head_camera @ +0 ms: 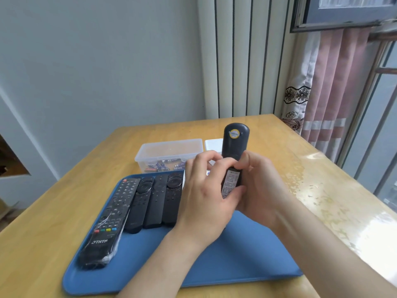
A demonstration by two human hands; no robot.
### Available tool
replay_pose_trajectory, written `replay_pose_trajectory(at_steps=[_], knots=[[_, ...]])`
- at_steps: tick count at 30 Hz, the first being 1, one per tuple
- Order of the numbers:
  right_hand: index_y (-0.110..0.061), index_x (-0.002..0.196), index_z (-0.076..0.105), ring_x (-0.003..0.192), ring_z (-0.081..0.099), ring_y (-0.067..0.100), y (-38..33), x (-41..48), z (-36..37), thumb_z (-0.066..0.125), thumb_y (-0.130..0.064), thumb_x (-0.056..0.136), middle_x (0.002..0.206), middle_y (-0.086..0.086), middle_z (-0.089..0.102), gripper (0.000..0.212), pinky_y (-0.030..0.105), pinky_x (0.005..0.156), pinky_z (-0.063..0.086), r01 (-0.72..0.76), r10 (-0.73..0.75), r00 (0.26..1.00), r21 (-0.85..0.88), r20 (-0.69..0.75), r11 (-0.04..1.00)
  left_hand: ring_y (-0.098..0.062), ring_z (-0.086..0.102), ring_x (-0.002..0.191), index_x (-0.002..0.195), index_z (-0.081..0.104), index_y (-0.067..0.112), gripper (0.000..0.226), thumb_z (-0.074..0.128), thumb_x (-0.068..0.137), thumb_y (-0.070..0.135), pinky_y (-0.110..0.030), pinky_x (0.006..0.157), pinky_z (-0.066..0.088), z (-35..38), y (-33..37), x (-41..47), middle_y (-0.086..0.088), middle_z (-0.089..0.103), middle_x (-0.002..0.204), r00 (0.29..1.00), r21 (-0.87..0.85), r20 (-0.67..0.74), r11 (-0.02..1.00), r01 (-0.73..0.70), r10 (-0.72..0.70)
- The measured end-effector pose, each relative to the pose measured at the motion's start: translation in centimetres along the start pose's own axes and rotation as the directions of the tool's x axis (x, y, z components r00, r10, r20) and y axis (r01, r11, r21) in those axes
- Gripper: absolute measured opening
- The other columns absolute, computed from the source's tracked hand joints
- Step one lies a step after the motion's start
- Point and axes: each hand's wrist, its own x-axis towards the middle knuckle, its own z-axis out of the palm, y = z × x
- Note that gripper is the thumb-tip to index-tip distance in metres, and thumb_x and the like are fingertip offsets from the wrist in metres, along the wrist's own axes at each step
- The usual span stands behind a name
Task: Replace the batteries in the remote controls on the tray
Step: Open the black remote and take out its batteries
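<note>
I hold a dark remote (235, 143) upright above the blue tray (236, 259), its back facing me with a round yellow sticker near the top and a white label lower down. My left hand (206, 196) wraps its lower part with fingers over the back cover. My right hand (257, 186) grips it from the right. Several black remotes lie side by side on the tray's left: a long one in plastic wrap (109, 222) and three slimmer ones (156, 201). A clear plastic box (169, 151) behind the tray holds several batteries (165, 165).
A white box (213, 145) stands behind my hands, right of the clear box. The wooden table (322, 190) has a glossy cover on its right side. A curtain and window are at the right, a wall behind.
</note>
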Motion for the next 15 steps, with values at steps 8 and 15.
replay_pose_trajectory(at_steps=[8,15], knots=[[-0.01,0.1,0.047,0.063,0.055,0.023,-1.2,0.3,-2.0,0.039,-0.029,0.088,0.076,0.012,0.056,0.024,0.029,0.059,0.048,0.045,-0.032,0.987,0.083,-0.158,0.996,-0.016,0.053,0.058,0.095,0.067,0.012,0.019,0.071,0.079,0.003,-0.02,0.05,0.043,-2.1,0.2,1.2,-0.001,0.065,0.071,0.86,-0.638,0.408,0.579,0.509,-0.306],[-0.007,0.096,0.049,0.053,0.049,0.023,-1.4,0.6,-3.3,0.033,-0.016,0.086,0.073,0.012,0.055,0.021,0.032,0.056,0.045,0.126,-0.105,0.949,0.053,-0.296,0.991,-0.007,0.058,0.074,0.099,0.072,0.026,0.017,0.065,0.084,0.027,-0.014,0.068,0.043,-1.0,1.6,-0.5,0.012,0.064,0.074,0.72,-0.166,0.694,0.973,0.161,-0.001]])
